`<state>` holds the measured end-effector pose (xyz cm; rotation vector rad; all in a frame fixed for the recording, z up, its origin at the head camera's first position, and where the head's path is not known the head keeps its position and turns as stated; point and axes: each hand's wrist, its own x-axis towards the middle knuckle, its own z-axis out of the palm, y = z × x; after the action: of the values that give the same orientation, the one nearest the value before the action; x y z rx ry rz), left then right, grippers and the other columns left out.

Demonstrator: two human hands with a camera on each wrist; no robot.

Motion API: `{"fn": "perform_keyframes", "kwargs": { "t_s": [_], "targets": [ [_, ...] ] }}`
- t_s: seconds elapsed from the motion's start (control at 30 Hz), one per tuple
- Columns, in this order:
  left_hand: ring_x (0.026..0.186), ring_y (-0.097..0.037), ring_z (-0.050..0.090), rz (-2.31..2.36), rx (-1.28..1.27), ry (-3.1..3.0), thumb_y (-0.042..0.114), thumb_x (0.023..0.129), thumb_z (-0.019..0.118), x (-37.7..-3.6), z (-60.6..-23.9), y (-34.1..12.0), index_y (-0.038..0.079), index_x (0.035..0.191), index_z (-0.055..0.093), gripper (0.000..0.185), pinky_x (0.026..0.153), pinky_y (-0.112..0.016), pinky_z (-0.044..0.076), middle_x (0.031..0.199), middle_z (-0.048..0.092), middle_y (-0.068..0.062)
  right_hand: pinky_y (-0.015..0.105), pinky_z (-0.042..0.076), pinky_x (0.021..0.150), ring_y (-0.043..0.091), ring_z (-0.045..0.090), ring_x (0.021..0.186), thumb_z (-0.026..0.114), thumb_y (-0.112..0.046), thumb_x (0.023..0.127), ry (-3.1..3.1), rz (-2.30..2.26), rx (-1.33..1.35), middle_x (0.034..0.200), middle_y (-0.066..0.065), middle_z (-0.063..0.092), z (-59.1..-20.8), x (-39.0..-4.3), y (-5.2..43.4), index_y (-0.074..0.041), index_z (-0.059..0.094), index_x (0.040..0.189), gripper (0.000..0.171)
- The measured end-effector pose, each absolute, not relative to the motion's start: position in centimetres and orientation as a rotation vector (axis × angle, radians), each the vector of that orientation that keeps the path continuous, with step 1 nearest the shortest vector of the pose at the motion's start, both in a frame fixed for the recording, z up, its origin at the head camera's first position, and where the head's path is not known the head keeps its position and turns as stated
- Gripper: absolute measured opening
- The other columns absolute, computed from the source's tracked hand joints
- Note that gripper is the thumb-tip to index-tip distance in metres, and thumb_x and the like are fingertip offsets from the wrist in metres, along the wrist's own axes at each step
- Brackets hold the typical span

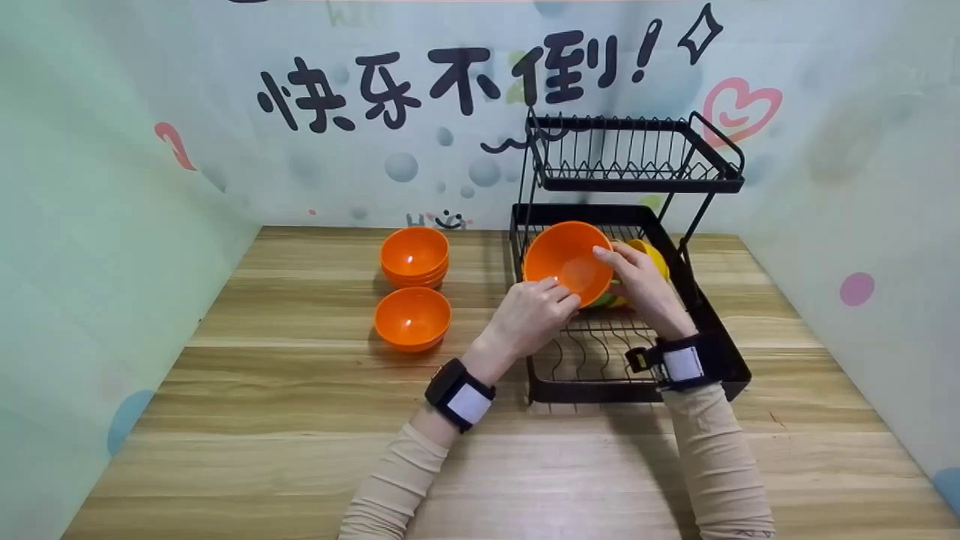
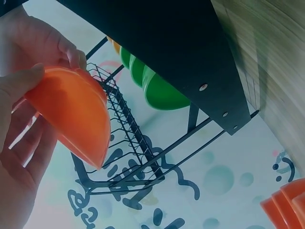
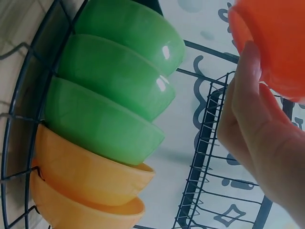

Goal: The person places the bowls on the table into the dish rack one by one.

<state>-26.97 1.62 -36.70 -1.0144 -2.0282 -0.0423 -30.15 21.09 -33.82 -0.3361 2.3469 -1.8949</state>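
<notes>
Here both hands' fingers (image 1: pixel 559 289) pinch the rim of the orange bowl (image 1: pixel 566 260) over the rack (image 1: pixel 600 352)

The person is wearing long, close-fitting beige sleeves, ribbed and gathering in soft folds toward the wrists; both hands, the left hand (image 1: pixel 534 315) and the right hand (image 1: pixel 643 281), are going bare. Each wrist is carrying a black strap with a white rectangular patch; a small black camera block is sitting on each.
</notes>
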Motion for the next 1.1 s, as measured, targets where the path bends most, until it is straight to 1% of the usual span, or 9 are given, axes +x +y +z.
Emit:
{"fn": "perform_keyframes", "kwargs": {
  "t_s": [0.13,0.23,0.43,0.57,0.63,0.73,0.83,0.97,1.1],
  "targets": [
    [0.078,-0.013,0.064,-0.025,-0.981,-2.094,0.031,0.085,0.07,-26.8,-36.4,1.5,0.015,0.089,0.068,0.018,0.066,-0.023,0.054,0.088,0.072,0.003,0.024,0.054,0.085,0.017,0.057,0.109,0.054,-0.051,0.091,2.37,-1.894,-0.319,0.125,0.01,0.052,-33.7,-30.0,21.1,-0.003,0.047,0.132,0.063],
    [0.084,-0.014,0.063,-0.009,-0.948,-2.14,0.034,0.083,0.071,-26.8,-36.3,1.3,0.014,0.095,0.068,0.024,0.07,-0.023,0.055,0.094,0.071,0.002,0.023,0.055,0.081,0.013,0.06,0.101,0.055,-0.049,0.091,2.378,-1.922,-0.316,0.117,0.006,0.055,-33.5,-30.0,21.1,-0.005,0.049,0.127,0.057],
    [0.088,-0.016,0.061,-0.008,-0.862,-2.259,0.026,0.084,0.07,-27.1,-36.4,1.1,0.013,0.104,0.063,0.024,0.067,-0.023,0.054,0.1,0.067,0.0,0.023,0.056,0.073,0.01,0.063,0.085,0.056,-0.038,0.094,2.378,-2.0,-0.337,0.103,0.003,0.059,-33.3,-29.8,21.3,-0.005,0.053,0.115,0.039],
    [0.089,-0.016,0.062,0.015,-0.794,-2.387,0.03,0.085,0.068,-27.2,-36.6,1.0,0.013,0.109,0.059,0.031,0.064,-0.026,0.055,0.103,0.067,-0.001,0.024,0.056,0.07,0.01,0.065,0.079,0.055,-0.035,0.095,2.428,-1.962,-0.337,0.095,0.0,0.062,-33.1,-29.7,21.3,-0.005,0.052,0.114,0.035],
    [0.09,-0.017,0.064,0.011,-0.764,-2.465,0.033,0.086,0.067,-27.2,-36.7,1.0,0.012,0.111,0.058,0.033,0.064,-0.028,0.055,0.104,0.067,-0.002,0.025,0.056,0.07,0.009,0.066,0.078,0.054,-0.034,0.095,2.461,-1.925,-0.337,0.093,-0.001,0.064,-33.1,-29.7,21.3,-0.003,0.051,0.114,0.036],
    [0.09,-0.019,0.065,0.003,-0.716,-2.583,0.037,0.089,0.063,-27.3,-36.9,0.9,0.011,0.109,0.058,0.033,0.065,-0.031,0.056,0.103,0.068,-0.003,0.024,0.056,0.069,0.009,0.066,0.077,0.055,-0.036,0.094,2.557,-1.81,-0.319,0.096,0.002,0.063,-33.0,-29.6,21.2,-0.001,0.05,0.117,0.042],
    [0.088,-0.021,0.066,0.003,-0.676,-2.685,0.04,0.091,0.06,-27.3,-37.1,0.7,0.01,0.107,0.06,0.034,0.067,-0.035,0.056,0.099,0.068,-0.006,0.024,0.053,0.066,0.01,0.062,0.077,0.055,-0.046,0.092,2.708,-1.604,-0.265,0.099,0.007,0.059,-32.9,-29.4,21.2,-0.003,0.05,0.12,0.052],
    [0.086,-0.024,0.067,-0.02,-0.633,-2.799,0.04,0.09,0.061,-27.4,-37.2,0.6,0.008,0.103,0.065,0.035,0.068,-0.037,0.056,0.095,0.07,-0.008,0.025,0.048,0.062,0.016,0.056,0.077,0.055,-0.06,0.086,2.853,-1.336,-0.21,0.094,0.011,0.057,-33.0,-29.2,21.3,-0.008,0.05,0.123,0.065],
    [0.086,-0.027,0.068,-0.071,-0.611,-2.88,0.038,0.087,0.064,-27.4,-37.4,0.5,0.006,0.098,0.069,0.033,0.07,-0.04,0.056,0.096,0.07,-0.01,0.024,0.047,0.062,0.018,0.057,0.074,0.054,-0.062,0.085,2.92,-1.173,-0.231,0.09,0.012,0.059,-33.2,-29.2,21.1,-0.007,0.05,0.121,0.066]
  ]
}}
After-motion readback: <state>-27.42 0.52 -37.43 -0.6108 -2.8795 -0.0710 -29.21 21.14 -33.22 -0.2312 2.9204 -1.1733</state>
